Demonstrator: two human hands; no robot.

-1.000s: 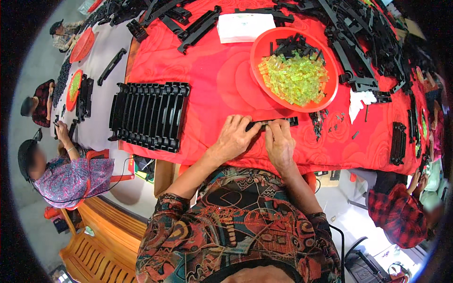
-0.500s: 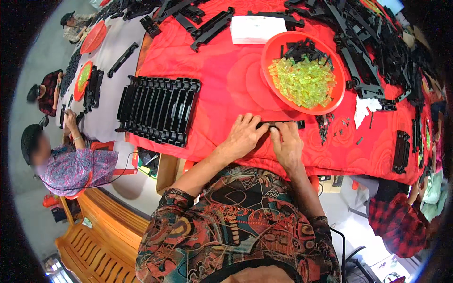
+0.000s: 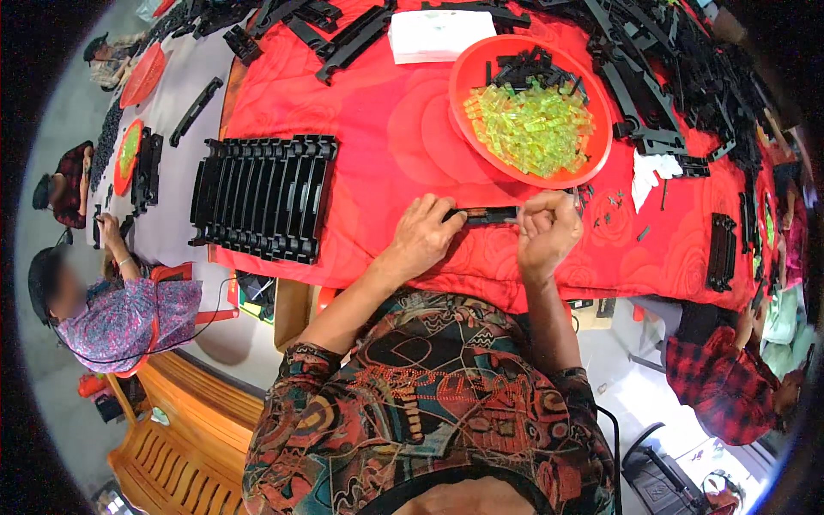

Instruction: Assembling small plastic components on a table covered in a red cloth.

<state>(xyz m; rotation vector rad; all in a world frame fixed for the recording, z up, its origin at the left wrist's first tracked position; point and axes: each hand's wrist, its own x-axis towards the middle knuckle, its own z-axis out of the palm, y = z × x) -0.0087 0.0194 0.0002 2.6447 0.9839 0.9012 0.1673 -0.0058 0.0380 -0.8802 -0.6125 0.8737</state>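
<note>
A narrow black plastic part [image 3: 487, 215] lies on the red cloth in front of me. My left hand [image 3: 425, 233] grips its left end between thumb and fingers. Beside its right end, my right hand [image 3: 548, 233] is raised a little, with the fingers curled in; whether something small is pinched there is hidden. Just beyond that hand sits a red bowl [image 3: 604, 137] with yellow-green translucent pieces [image 3: 530, 129] and small black pieces [image 3: 528, 67]. To the left, several long black parts [image 3: 262, 199] lie side by side in a row.
Black parts [image 3: 635, 86] are heaped at the far right, near a crumpled white cloth or tissue [image 3: 654, 172]. A white block-shaped pack [image 3: 440, 36] stands behind the bowl. At the left table a person [image 3: 129, 300] works; another in checked clothing [image 3: 721, 378] is at the right.
My right hand has come off the black part and moved right, its fingers now curled. More of the part shows. My left hand still holds its left end. The whole view has shifted slightly.
</note>
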